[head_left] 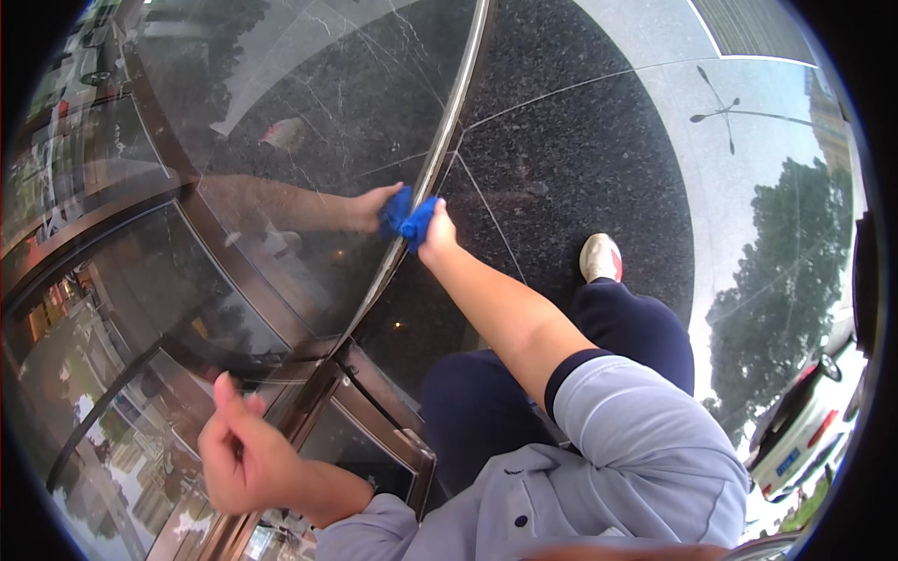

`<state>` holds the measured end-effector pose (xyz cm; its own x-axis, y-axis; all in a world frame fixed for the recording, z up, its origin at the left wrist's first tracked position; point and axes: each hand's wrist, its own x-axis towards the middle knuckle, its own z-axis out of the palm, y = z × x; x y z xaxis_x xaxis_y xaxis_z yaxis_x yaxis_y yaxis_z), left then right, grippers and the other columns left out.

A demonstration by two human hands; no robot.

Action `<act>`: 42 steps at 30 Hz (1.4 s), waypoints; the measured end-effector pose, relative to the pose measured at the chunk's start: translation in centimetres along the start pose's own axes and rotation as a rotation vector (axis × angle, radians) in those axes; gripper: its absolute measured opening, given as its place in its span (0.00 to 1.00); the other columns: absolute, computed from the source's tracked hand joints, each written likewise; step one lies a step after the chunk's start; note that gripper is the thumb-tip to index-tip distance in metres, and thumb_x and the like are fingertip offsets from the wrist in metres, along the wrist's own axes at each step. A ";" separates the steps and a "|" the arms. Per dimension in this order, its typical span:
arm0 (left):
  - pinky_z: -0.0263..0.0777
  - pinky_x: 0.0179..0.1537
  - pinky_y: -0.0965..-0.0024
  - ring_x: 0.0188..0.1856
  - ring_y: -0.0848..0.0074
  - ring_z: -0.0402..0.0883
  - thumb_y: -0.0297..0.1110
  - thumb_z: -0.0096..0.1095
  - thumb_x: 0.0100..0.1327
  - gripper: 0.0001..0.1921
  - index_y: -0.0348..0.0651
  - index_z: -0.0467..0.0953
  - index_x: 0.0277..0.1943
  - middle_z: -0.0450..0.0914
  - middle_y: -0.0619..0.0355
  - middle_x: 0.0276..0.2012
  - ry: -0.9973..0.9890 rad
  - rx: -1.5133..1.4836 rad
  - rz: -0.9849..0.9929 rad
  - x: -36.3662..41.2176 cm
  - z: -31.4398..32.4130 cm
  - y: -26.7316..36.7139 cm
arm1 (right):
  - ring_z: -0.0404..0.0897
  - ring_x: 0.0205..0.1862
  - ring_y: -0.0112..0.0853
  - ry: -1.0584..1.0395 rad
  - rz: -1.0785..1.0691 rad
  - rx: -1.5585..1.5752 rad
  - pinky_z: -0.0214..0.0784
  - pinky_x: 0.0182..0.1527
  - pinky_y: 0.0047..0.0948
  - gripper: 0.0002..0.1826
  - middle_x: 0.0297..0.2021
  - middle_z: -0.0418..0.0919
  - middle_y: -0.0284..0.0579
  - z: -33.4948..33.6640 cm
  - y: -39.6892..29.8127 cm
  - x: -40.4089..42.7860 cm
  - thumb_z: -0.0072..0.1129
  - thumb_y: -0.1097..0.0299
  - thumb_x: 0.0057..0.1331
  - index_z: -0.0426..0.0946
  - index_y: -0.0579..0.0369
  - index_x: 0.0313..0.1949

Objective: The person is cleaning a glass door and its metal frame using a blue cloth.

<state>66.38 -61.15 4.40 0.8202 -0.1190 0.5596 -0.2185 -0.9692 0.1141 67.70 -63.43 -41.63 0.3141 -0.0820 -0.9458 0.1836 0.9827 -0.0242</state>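
A crumpled blue cloth (417,226) is gripped in my right hand (439,235), its fingers wrapped around it. That hand presses the cloth against the metal strip (449,126) along the foot of a large glass pane (302,84). Beside it, the pane mirrors the same arm and cloth. My left hand (245,452) is raised at the lower left, in front of brown metal framing and glass. Its fingers are curled in, and I see nothing held in them.
Dark polished stone flooring (561,126) with pale joints runs along the glass, bordered by lighter, reflective paving (659,70). My right shoe (600,258) stands on the dark stone. Brown metal door frames (231,263) are at left. A parked white car (793,449) is at the far right.
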 end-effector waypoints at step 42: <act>0.71 0.34 0.75 0.28 0.75 0.84 0.44 0.75 0.63 0.19 0.33 0.84 0.29 0.84 0.55 0.24 -0.008 0.046 -0.241 1.3 -2.5 -0.6 | 0.81 0.45 0.55 -0.384 -0.123 -0.082 0.74 0.53 0.61 0.35 0.43 0.81 0.63 16.5 -27.8 7.4 0.21 0.51 0.73 0.78 0.66 0.48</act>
<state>66.30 -60.14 7.12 0.8499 0.1156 0.5141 0.0084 -0.9785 0.2060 80.28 -94.05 -42.63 0.6224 -0.2408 -0.7447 0.1717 0.9703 -0.1702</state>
